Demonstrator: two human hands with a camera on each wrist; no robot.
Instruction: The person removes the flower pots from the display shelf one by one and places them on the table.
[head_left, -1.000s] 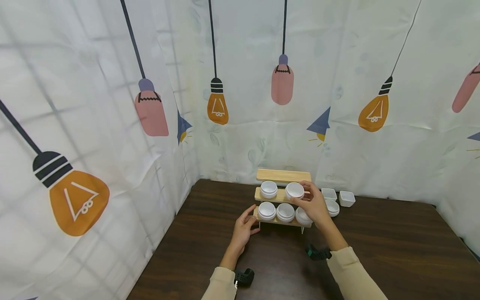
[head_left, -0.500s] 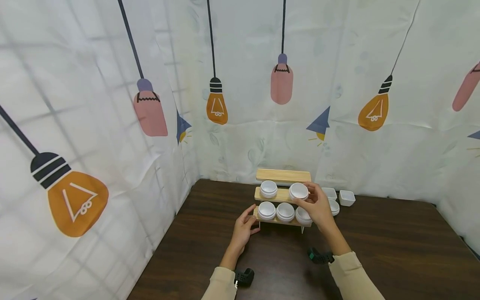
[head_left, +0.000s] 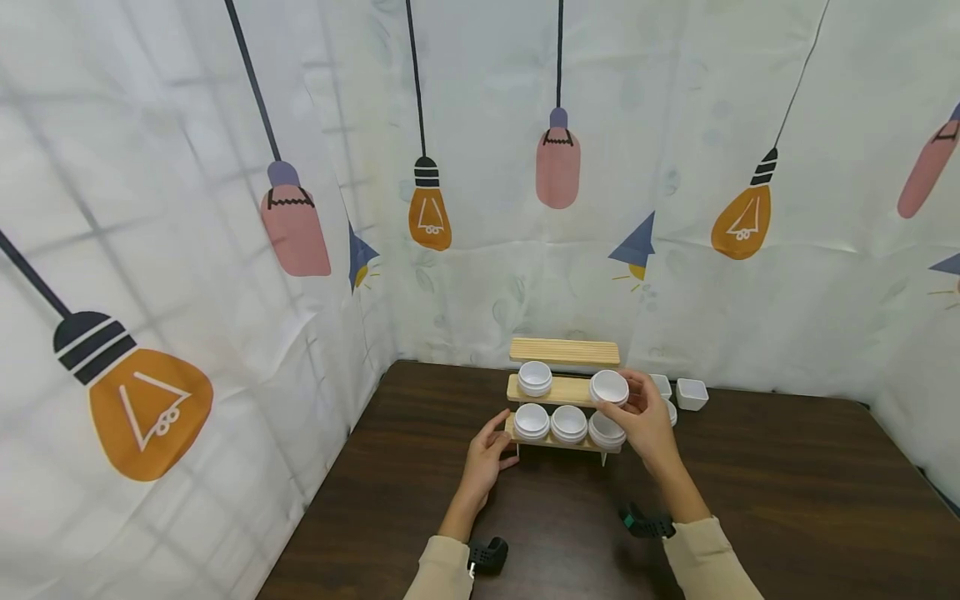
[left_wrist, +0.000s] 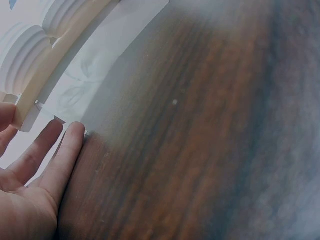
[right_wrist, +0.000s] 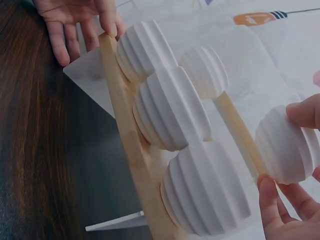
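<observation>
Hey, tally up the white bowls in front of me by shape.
Round bowls: 5, including one held by the right hand
Square bowls: 2
Partly hidden bowl, shape unclear: 1
Total visible: 8

At lower centre we see white bowls [head_left: 568, 424], pale yellow shelves [head_left: 564, 352], streaked brown table [head_left: 795, 492]; above, white cloth [head_left: 480, 287] printed with orange bulbs [head_left: 430, 223].

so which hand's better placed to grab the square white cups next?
Right hand, probably: it's closer to the square white cups, though it must first release the white bowl at the right end of the rack. Left hand grips the rack's left end, farther away.
</observation>
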